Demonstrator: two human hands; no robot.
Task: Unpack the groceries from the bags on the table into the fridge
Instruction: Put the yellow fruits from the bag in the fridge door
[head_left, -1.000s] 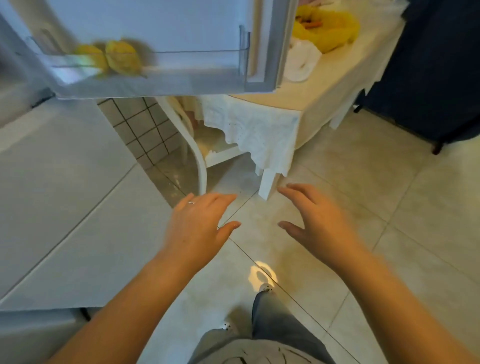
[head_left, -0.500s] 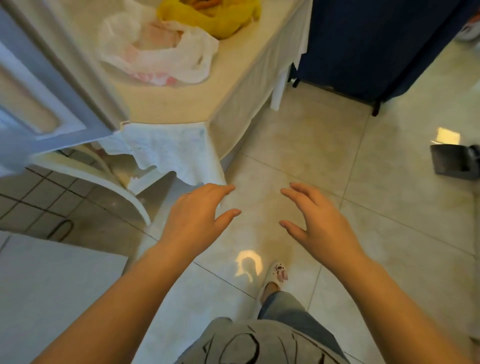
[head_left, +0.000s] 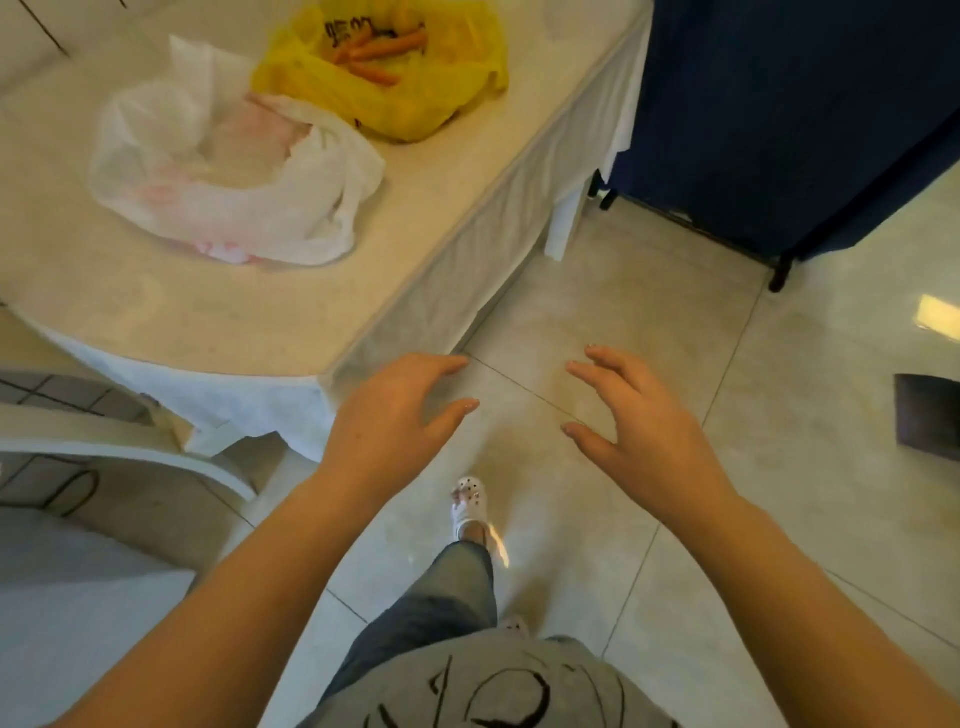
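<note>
Two bare hands are held out over the tiled floor (head_left: 649, 291), both holding nothing. At about 8 o'clock, a white chair (head_left: 119, 441) stands part-way under the table (head_left: 249, 312), whose cloth-covered top fills the 10 to 11 o'clock sector. On that top lies a crumpled white bag (head_left: 234, 171) with faint pink content showing through; what it contains cannot be told. Just beyond it, at 11 to 12 o'clock and touching its far edge, sits a yellow bag (head_left: 415, 98), its mouth agape and several carrots (head_left: 384, 52) visible inside. Left hand (head_left: 384, 426), just left of centre, hovers beside the table's near corner, palm down, fingers straight and close together, thumb set apart. Below centre, toward 6 o'clock, a white clog (head_left: 470, 501) steps forward at the end of a jeans leg. Right hand (head_left: 644, 431), just right of centre, is palm down with fingers loosely spread and slightly bent. A dark blue curtain-like cover (head_left: 789, 104) on a stand occupies 1 to 2 o'clock, well apart from both hands.
</note>
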